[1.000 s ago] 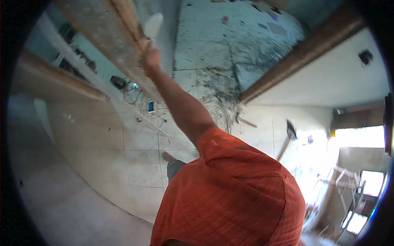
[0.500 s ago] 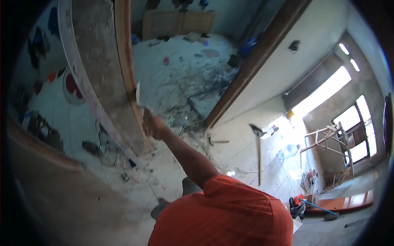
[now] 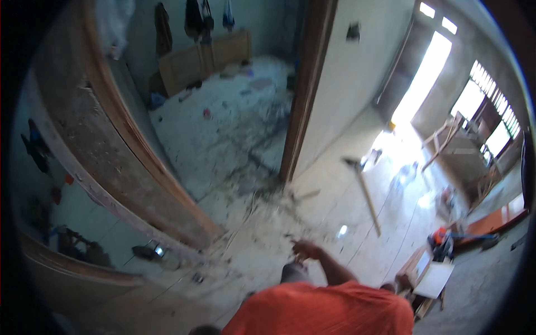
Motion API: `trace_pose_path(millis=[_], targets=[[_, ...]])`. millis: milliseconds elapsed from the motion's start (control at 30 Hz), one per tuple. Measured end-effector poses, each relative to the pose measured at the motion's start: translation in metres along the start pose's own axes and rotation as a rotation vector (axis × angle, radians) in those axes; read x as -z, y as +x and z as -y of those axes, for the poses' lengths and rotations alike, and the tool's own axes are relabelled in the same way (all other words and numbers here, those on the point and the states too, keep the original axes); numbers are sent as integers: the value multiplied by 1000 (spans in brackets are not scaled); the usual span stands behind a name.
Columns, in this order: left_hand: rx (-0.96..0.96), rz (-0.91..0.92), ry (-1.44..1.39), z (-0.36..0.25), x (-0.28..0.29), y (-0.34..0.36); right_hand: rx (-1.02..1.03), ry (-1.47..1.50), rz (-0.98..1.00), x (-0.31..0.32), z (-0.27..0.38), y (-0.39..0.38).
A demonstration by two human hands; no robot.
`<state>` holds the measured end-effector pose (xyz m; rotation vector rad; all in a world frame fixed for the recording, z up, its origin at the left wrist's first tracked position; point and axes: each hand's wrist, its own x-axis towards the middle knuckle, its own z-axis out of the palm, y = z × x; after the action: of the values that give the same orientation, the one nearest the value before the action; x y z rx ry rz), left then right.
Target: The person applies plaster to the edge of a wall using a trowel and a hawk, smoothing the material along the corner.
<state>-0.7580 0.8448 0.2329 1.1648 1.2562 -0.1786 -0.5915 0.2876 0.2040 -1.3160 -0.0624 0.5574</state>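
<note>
My right hand point(image 3: 304, 251) is low over the tiled floor, in front of my red shirt point(image 3: 318, 307), with the arm bent. Its fingers are curled around something. A thin dark tip point(image 3: 289, 238) sticks out beyond them, too small and blurred to name. A grey shape, perhaps my knee or foot point(image 3: 296, 272), shows just below the hand. To the left rises the wooden door frame point(image 3: 131, 137) set against a rough bare wall edge point(image 3: 84, 125); my hand is apart from it. My left hand does not show.
A long-handled tool point(image 3: 368, 201) and a hammer-like tool point(image 3: 307, 195) lie on the dusty floor. Dirt and scraps cover the doorway's floor point(image 3: 245, 151). At right are a white board point(image 3: 434, 279), a reddish panel point(image 3: 497, 220) and a wooden stand point(image 3: 441, 139).
My right hand has left the door frame, where it held a slim pale blade-like tool, and come down and back toward my body. The view has turned to the right.
</note>
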Motion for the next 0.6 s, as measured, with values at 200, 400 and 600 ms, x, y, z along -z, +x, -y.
trace_pose_path(millis=[200, 400, 600], targets=[[9, -137, -37, -7, 57, -35, -686, -590, -481, 17, -69, -131], [61, -184, -1, -13, -3, -62, -784, -1106, -307, 24, -86, -275], [55, -154, 45, -46, -97, -61, -635, -1044, -355, 66, -75, -299]])
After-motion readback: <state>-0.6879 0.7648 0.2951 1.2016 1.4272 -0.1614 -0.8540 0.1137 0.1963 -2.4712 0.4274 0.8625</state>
